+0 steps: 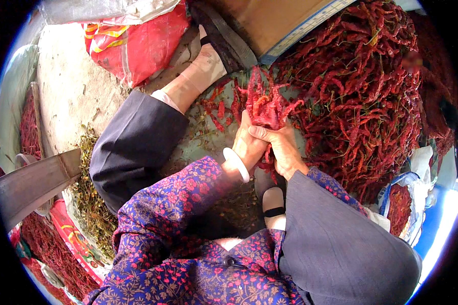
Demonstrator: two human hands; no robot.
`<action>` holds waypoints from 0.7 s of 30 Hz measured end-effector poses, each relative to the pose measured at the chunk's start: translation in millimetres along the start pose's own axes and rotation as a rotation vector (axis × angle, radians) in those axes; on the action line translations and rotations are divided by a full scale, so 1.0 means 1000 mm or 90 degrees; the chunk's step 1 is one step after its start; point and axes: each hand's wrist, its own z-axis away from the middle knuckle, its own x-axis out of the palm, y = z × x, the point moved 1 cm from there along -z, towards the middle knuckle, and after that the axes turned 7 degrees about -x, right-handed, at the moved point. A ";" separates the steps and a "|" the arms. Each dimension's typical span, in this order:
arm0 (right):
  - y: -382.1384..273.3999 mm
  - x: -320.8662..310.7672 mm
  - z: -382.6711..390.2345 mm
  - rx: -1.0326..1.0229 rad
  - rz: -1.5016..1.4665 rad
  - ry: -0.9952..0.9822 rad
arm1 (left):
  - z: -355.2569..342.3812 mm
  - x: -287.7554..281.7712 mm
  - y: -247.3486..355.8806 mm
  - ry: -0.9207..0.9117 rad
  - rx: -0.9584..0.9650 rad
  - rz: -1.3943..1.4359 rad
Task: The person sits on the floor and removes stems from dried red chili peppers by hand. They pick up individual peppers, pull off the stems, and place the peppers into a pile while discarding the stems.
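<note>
A bunch of dried red chili peppers (269, 109) stands out beyond my joined hands, tips pointing away from me. My left hand (248, 142), with a white bangle at its wrist, is closed round the lower part of the bunch. From the other side my right hand (286, 150) wraps the same bunch, its thumb laid across toward the left hand. A few chilies poke out below the palms. To the right rises a big heap of dried red chilies (356, 101), and loose bits of chili (220, 109) lie on the ground just left of the bunch.
A cardboard box (285, 20) stands at the far side, with a red sack (137, 48) to its left. Dry stems (92, 198) are piled beyond my left leg, near a grey curved band (38, 188). An open white sack of chilies (417, 178) sits at the right.
</note>
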 end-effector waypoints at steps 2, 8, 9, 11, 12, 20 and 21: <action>0.006 -0.005 -0.004 0.005 -0.004 0.018 | 0.001 0.002 0.002 -0.007 -0.052 -0.072; 0.006 -0.001 -0.016 -0.005 0.021 0.076 | -0.003 -0.005 -0.001 -0.072 -0.127 0.030; 0.007 -0.002 -0.019 -0.002 0.035 0.080 | 0.000 -0.004 0.014 -0.101 -0.108 0.107; 0.006 -0.008 -0.028 -0.073 0.057 0.086 | -0.004 -0.009 0.023 -0.107 -0.218 -0.071; 0.004 -0.010 -0.032 -0.060 0.014 0.102 | -0.007 -0.010 0.028 -0.159 -0.223 0.014; -0.002 -0.028 -0.037 0.007 -0.113 0.143 | -0.007 -0.014 0.047 -0.262 -0.288 0.147; -0.003 -0.031 -0.037 0.030 -0.124 0.138 | -0.007 -0.015 0.046 -0.241 -0.256 0.060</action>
